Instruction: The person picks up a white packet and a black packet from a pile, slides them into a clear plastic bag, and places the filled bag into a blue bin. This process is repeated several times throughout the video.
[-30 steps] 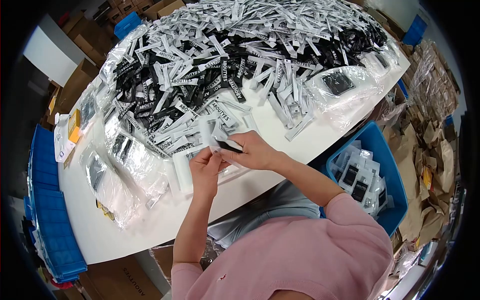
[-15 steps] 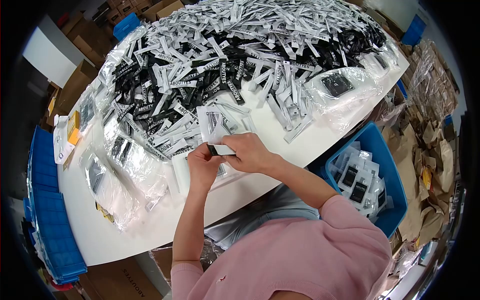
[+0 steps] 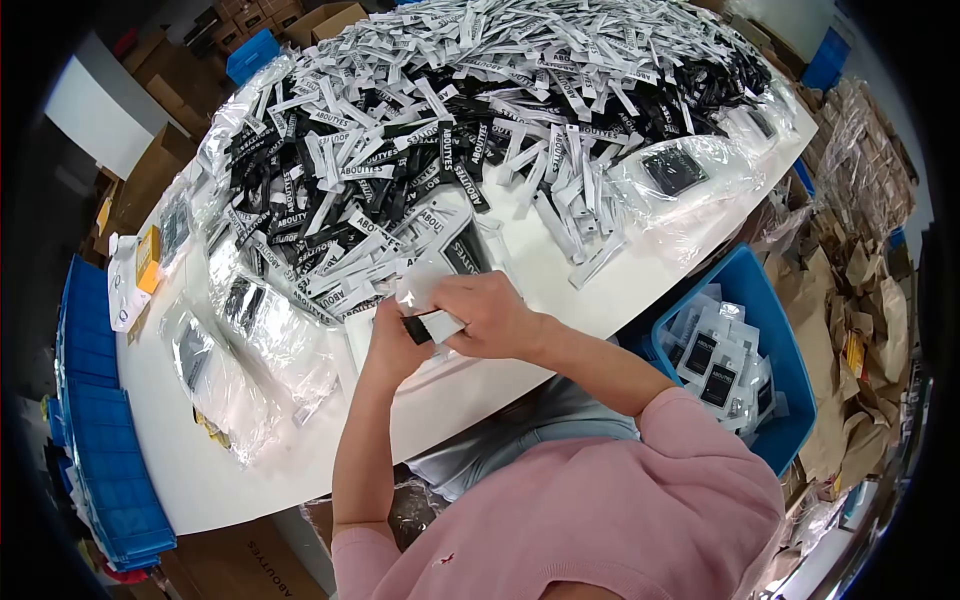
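Note:
In front of my body, my left hand (image 3: 398,342) and my right hand (image 3: 488,314) are close together above the near table edge, both with fingers closed. Between them is a small black-and-white packet (image 3: 438,326), gripped from both sides. A translucent plastic bag (image 3: 420,284) rises above my fingers, pinched at my right hand; its lower part is hidden. Just beyond lies a flat clear bag with a black printed label (image 3: 464,250). A white tray-like edge (image 3: 358,340) shows under my left hand.
A large heap of black and white stick packets (image 3: 380,150) covers the far table. Clear plastic bags (image 3: 265,330) lie left, another (image 3: 675,172) right. A blue bin (image 3: 795,385) with labelled pouches stands below at right. Blue trays (image 3: 95,420) line the left edge.
The translucent bag has come down and tilted over between my hands. My left hand has shifted slightly left and down, and the black-labelled bag behind now shows more.

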A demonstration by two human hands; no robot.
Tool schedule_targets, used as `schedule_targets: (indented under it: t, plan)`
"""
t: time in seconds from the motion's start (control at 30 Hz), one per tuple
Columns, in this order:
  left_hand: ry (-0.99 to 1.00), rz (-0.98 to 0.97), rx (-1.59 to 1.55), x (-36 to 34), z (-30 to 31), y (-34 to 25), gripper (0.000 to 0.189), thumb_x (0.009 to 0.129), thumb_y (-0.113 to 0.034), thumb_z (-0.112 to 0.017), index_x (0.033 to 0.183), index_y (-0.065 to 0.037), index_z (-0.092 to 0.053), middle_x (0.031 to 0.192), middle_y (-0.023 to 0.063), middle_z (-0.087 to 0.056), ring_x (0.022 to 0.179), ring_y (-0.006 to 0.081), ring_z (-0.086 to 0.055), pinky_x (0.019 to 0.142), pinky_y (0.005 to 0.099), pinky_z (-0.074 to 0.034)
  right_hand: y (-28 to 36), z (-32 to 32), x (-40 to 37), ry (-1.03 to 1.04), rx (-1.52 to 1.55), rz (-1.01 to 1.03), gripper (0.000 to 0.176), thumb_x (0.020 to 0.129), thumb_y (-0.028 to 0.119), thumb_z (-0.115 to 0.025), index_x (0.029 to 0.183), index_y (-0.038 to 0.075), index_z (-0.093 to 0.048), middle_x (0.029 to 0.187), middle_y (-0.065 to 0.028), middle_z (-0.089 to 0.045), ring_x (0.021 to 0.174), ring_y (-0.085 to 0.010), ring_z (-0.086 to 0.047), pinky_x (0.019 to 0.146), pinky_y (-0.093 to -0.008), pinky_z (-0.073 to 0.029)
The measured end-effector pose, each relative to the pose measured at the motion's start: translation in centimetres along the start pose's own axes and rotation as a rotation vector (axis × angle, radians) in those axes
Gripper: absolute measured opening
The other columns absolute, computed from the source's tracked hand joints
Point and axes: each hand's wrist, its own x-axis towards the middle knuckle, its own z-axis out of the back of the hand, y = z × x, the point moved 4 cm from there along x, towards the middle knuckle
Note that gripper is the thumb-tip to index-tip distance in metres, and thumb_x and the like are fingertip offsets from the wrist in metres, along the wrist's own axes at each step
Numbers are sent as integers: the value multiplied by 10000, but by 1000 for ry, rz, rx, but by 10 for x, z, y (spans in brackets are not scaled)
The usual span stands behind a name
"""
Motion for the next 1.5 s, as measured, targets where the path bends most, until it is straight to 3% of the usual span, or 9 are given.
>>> schedule_targets:
  t: [0.17,0.33,0.5,0.57,0.7,0.83,1.27,1.4,1.5]
  plan:
    - [-134,-735,832,-10,-7,-63,531,608,129,-497,1080,-72,-633,488,4,-327,409,95,-285,390,259,-256,-42,-2,-1,-175,-13,-277,158,696,123,-640,771,47,-524,722,-95,-573,600,-326,-556,514,-394,-450]
    - [-296,-341,789,13,2,-43,542,620,108,-508,1086,-137,-637,583,81,-491,467,226,-468,445,330,-388,-28,-14,-11,-57,-68,-306,436,855,341,-552,1116,9,-446,931,-195,-578,836,-358,-579,663,-398,-475]
    - [-203,-620,797,-10,-27,-35,529,624,97,-536,1086,-138,-639,611,74,-494,530,208,-496,474,328,-411,-53,-38,-19,18,348,-408,383,868,247,-489,1143,-13,-425,917,-206,-592,833,-366,-584,687,-405,-474]
    - [-122,-597,905,-14,-35,-25,534,626,77,-556,1115,-128,-621,603,66,-485,522,202,-488,475,325,-413,-43,-39,-18,-43,806,-993,369,874,215,-438,1146,-34,-440,919,-238,-578,835,-400,-566,722,-418,-460]
    - [-239,-214,633,0,-3,-16,539,693,60,-551,1209,-94,-545,614,94,-537,443,155,-455,438,271,-385,-24,-44,-16,-209,359,-362,286,844,210,-480,936,-59,-514,747,-151,-603,679,-221,-590,597,-332,-471]
    - [-41,-633,808,-21,-34,-25,596,640,70,-580,1209,-104,-547,605,108,-534,452,168,-458,456,278,-399,-51,-42,-24,-208,669,-664,236,846,187,-523,845,-47,-551,714,-108,-596,660,-178,-591,581,-294,-470]
    - [440,-32,786,-6,-30,-64,667,682,-48,-602,1313,-85,-391,757,90,-570,665,247,-564,608,374,-461,-57,-20,-28,-119,647,-666,103,747,28,-574,822,-18,-628,667,-37,-593,573,-94,-532,497,-234,-436]
    - [382,-787,1191,21,-16,-95,566,683,-79,-640,1226,-62,-480,935,126,-604,935,274,-573,771,370,-475,-53,-19,-23,0,540,-490,172,762,55,-568,902,-28,-622,697,-42,-607,602,-83,-514,543,-223,-428]
    - [657,-225,881,42,-2,-81,392,650,-22,-645,1038,1,-597,856,135,-630,813,227,-618,720,300,-489,-43,-9,-16,71,611,-592,175,801,106,-567,892,-35,-616,670,-20,-589,606,-75,-494,559,-223,-422]
